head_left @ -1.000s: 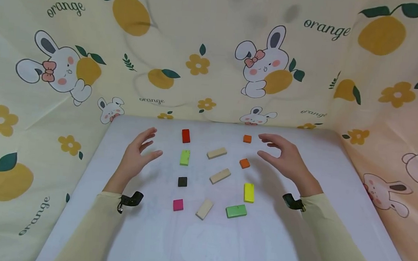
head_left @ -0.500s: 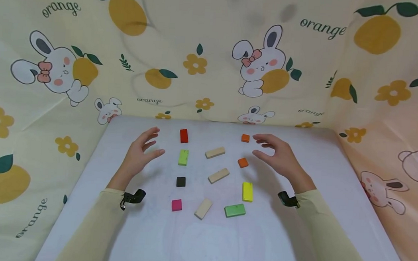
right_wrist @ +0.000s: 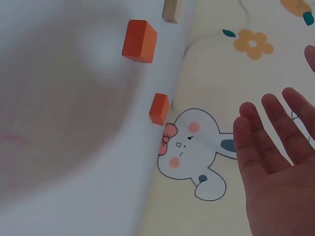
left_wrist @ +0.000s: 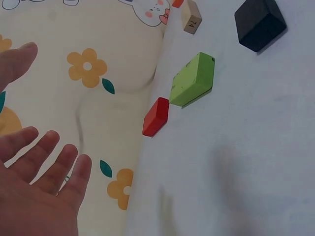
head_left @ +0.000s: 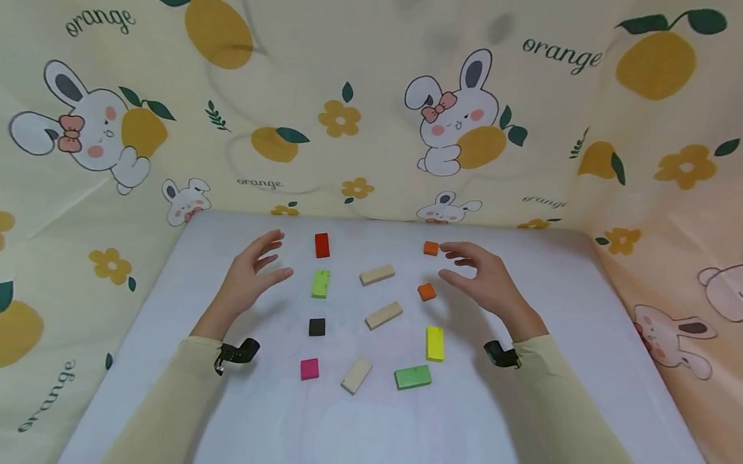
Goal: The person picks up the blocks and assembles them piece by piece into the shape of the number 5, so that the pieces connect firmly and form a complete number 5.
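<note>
My left hand (head_left: 247, 274) hovers left of the blocks, fingers loosely bent and holding nothing; the red block (head_left: 322, 245) and the lime green block (head_left: 320, 283) are nearest to it. On the other side, my right hand (head_left: 486, 278) hangs above the table with its fingers relaxed, close to an orange block (head_left: 431, 248) and a second orange block (head_left: 427, 292). Below the lime block lie a black block (head_left: 317, 327) and a pink block (head_left: 309, 369). In the left wrist view, the lime green block (left_wrist: 193, 81) stands apart from the fingers.
Between the side columns lie pale wooden blocks, one (head_left: 377, 275) at the back, one (head_left: 383, 316) in the middle and one (head_left: 356, 375) in front. A yellow block (head_left: 435, 344) and a green block (head_left: 413, 377) sit at right. A printed cloth (head_left: 370, 47) backs the white table (head_left: 358, 444).
My right hand has drifted slightly left, nearer the far orange block. The left hand has come slightly closer to the red and lime blocks. The head view has shifted a little; the blocks stay put.
</note>
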### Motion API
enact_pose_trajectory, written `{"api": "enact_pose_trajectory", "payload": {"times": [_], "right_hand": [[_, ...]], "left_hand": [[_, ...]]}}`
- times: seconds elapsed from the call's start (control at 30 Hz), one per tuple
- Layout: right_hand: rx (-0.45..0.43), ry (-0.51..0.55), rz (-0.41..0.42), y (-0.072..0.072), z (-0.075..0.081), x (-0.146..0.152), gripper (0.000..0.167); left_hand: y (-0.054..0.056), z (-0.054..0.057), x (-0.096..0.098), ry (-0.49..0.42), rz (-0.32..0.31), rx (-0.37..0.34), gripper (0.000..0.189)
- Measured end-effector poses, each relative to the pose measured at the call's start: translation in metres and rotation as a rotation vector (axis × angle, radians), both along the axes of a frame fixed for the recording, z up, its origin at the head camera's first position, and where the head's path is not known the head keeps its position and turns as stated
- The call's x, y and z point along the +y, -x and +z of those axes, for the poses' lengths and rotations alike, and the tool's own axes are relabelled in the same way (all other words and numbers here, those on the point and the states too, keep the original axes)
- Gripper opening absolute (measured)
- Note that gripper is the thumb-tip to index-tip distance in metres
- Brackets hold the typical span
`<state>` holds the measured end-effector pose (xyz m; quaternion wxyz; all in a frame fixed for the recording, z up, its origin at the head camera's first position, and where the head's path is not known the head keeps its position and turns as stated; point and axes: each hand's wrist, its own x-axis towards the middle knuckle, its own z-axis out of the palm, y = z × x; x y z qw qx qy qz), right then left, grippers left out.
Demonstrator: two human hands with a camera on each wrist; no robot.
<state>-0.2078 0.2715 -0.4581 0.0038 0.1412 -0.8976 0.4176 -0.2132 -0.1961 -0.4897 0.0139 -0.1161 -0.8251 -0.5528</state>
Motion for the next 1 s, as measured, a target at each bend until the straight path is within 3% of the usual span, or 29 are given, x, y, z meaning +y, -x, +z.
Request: {"api": "enact_pose_trajectory", "payload": {"times": [0.47,1.0], "right_hand": [[-0.054,-0.002,-0.011,0.006,-0.005,-0.002,0.056],[-0.036,0.033,0.066,0.018,-0.011,-0.016,0.054]], "left_hand": [[0.009,-0.001,0.004,-0.014,0.006,-0.037,0.083],[0.019,-0.005,0.01,-0.001,0.004,-0.046,0.082]]}}
